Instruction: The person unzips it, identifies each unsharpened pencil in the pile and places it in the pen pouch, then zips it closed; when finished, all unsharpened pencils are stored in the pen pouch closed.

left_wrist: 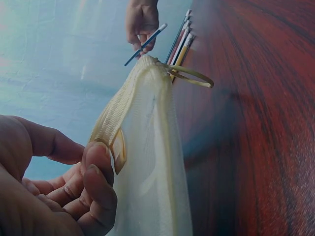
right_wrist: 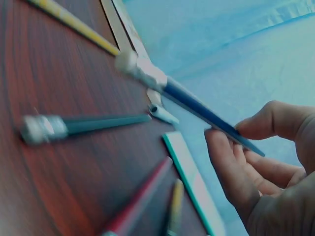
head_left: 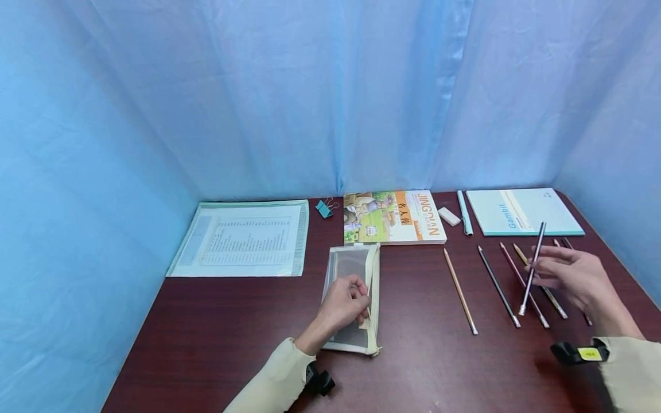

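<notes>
My left hand pinches the cream zip edge of a see-through mesh pencil pouch in front of me. In the left wrist view that edge is lifted, and a small yellowish tab shows beside the fingertips. Out to the right, my right hand holds a dark blue pencil between thumb and fingers, raised over other pencils. Its white eraser end points away from the hand in the right wrist view. Below it lie a dark pencil and a red pencil.
A tan pencil lies left of the other pencils. Along the back are a papers folder, a teal binder clip, a book, an eraser, a pen and a notebook. Blue curtains surround the table.
</notes>
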### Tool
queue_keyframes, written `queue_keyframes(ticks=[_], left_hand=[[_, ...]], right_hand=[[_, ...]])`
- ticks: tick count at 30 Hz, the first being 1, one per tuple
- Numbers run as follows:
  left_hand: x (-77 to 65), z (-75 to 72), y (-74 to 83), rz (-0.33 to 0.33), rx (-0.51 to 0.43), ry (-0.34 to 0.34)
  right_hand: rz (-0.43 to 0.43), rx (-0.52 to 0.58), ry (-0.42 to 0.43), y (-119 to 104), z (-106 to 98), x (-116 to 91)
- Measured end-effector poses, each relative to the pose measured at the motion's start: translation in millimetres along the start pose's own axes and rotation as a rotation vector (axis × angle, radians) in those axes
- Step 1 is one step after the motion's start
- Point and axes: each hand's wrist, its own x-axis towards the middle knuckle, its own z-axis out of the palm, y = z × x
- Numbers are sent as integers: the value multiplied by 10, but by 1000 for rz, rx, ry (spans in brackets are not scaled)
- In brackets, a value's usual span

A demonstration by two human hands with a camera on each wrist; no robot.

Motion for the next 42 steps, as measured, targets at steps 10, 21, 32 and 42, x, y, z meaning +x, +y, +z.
queue_keyframes(ticks=[10, 21, 32, 42], left_hand=[[5, 4, -4, -8, -17, -2], [6, 5, -1, -19, -28, 0], [6, -3, -3, -12, -24, 6], [9, -13, 13, -26, -25, 8]], right_hand=[[46, 393, -304, 205, 295, 70], [123, 288, -375, 282, 985, 80], [227, 128, -522, 361, 1790, 91], [291, 31, -538, 427, 2306, 216]])
